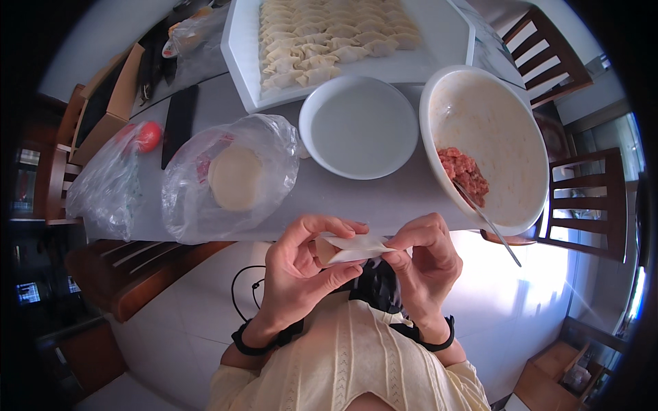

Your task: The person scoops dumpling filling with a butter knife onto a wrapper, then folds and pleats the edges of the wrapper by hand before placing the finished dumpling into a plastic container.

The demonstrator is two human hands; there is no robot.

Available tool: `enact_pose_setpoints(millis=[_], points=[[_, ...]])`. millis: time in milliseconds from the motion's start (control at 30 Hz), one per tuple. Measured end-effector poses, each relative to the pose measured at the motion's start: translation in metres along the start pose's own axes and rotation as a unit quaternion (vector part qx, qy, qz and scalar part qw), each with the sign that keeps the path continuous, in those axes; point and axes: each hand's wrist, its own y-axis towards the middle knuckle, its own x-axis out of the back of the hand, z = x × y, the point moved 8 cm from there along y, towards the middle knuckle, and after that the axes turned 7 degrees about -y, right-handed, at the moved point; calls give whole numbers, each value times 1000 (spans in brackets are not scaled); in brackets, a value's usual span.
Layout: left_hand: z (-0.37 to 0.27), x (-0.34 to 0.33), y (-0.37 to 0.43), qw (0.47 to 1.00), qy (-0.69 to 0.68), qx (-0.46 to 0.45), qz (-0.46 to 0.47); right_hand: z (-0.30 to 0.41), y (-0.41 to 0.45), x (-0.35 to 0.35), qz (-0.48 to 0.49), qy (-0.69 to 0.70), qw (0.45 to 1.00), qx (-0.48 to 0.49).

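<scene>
A partly folded dumpling wrapper (354, 248) is held between both hands, just off the table's front edge. My left hand (303, 267) cups its left end, fingers above and thumb below, where the fold gapes. With thumb and index finger, my right hand (429, 257) pinches the right end together. Any filling inside is hidden. Beyond the hands stands a round white bowl of cloudy water (360, 128). To its right, a large white basin (506, 154) contains pinkish minced meat filling (463, 174) and a metal utensil (488, 221) whose handle sticks out over the rim. Round wrappers (235, 177) lie stacked on a clear plastic bag (277, 154).
At the back, a white tray (442, 31) bears rows of folded dumplings (334, 41). On the left are a plastic bag (108, 185) with a red tomato-like item (149, 136), a black flat object (180, 123) and a cardboard box (110, 108). Wooden chairs (586, 205) surround the table.
</scene>
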Motion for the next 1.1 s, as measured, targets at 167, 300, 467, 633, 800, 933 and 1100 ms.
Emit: enact_pose_setpoints(millis=[167, 300, 467, 633, 800, 933, 1100], points=[[2, -1, 0, 1000, 17, 1, -6, -9, 3, -4, -13, 99, 993, -69], [0, -6, 1, 997, 70, 7, 11, -4, 4, 0, 16, 18, 1000, -13], [8, -5, 8, 999, 20, 33, -7, -7, -3, 4, -22, 31, 999, -23], [37, -1, 6, 979, -165, 114, -32, 0, -2, 5, -79, -25, 996, 13], [34, 7, 10, 976, -178, 111, -58, 26, -3, -10, 14, -119, 983, 140], [32, 9, 9, 977, -178, 98, -62, 14, 1, -4, 13, -82, 995, 55], [35, 6, 6, 982, -143, 106, -57, -21, 10, -8, -1, 57, 993, -104]])
